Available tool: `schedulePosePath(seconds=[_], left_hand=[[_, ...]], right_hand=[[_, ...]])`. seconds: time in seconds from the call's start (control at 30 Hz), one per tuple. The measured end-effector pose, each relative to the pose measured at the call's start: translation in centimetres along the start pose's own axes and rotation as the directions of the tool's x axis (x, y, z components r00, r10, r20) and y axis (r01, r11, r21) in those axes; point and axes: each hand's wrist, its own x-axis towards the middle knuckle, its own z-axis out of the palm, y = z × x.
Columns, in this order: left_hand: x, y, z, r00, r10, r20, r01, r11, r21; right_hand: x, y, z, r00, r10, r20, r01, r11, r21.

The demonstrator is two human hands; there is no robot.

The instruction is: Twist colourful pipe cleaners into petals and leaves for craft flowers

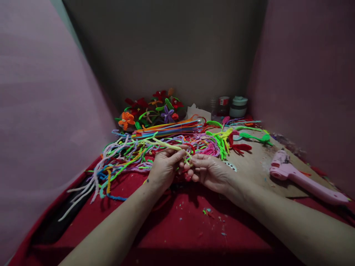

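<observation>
My left hand point(165, 167) and my right hand point(208, 170) meet over the middle of a red cloth point(177, 229). Both are closed in a pinch on a pale yellow pipe cleaner point(166, 145), which runs up and to the left from the fingers. The fingertips of the two hands touch around its lower end. Just behind the hands lies a loose heap of pipe cleaners point(130, 153) in many colours, spreading to the left.
A pink glue gun point(302, 181) lies on a brown board point(257, 168) at the right. Finished pipe-cleaner flowers point(151, 109) stand at the back, beside two jars point(231, 106). A bundle of straight pipe cleaners point(169, 128) lies before them. Walls close in on three sides.
</observation>
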Motion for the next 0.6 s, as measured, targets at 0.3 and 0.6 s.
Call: schedulePosePath(seconds=[0.3,0.6], left_hand=[[-0.16,-0.02,0.16,0.999,-0.030,0.024,0.027,0.990,0.137],[-0.36,0.26,0.44,0.998,0.009,-0.066,0.007,0.969,0.246]], right_hand=[[0.19,0.37,0.06,0.995,-0.043,-0.088,0.044,0.999,0.005],[-0.04,0.36,0.36,0.981,-0.114,-0.159,0.102,0.991,-0.087]])
